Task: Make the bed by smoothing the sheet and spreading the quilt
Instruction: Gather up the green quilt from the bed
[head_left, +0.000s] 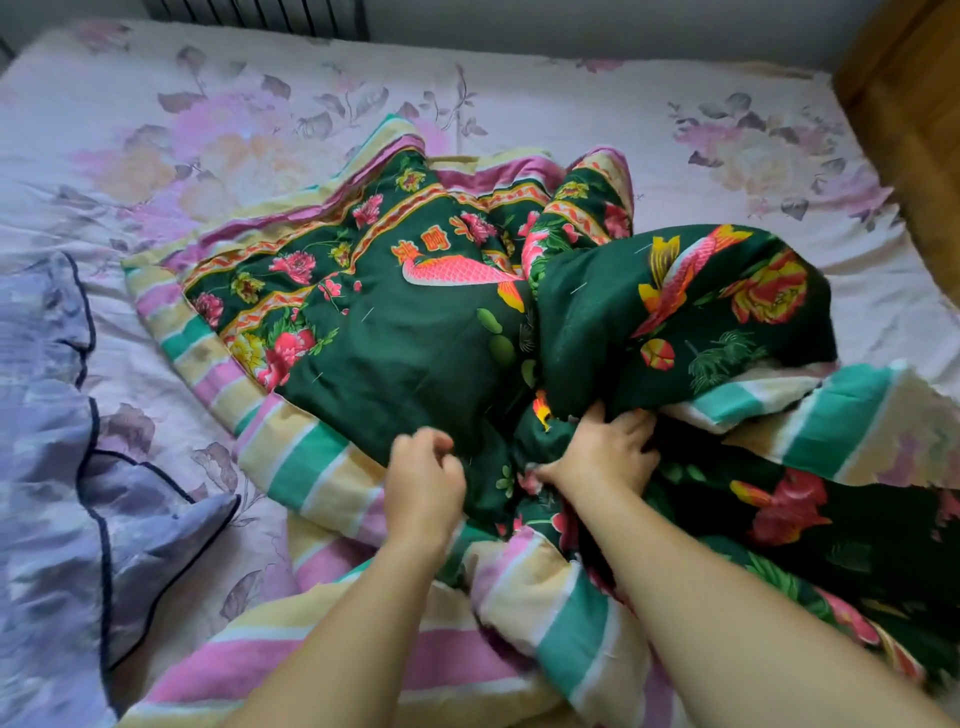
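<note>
- Both hands are on the quilt (415, 312), bunched at the frame's centre on the pink sheet (519, 88).
- My right hand (602, 452) grips a fold; my left hand (423, 483) hovers loosely curled, empty.
- Quilt seems soft, bulky; better take the striped edge.

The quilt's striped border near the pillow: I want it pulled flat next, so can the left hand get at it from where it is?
Probably yes. The left hand hovers right beside the striped border, with nothing lying between them.
</note>
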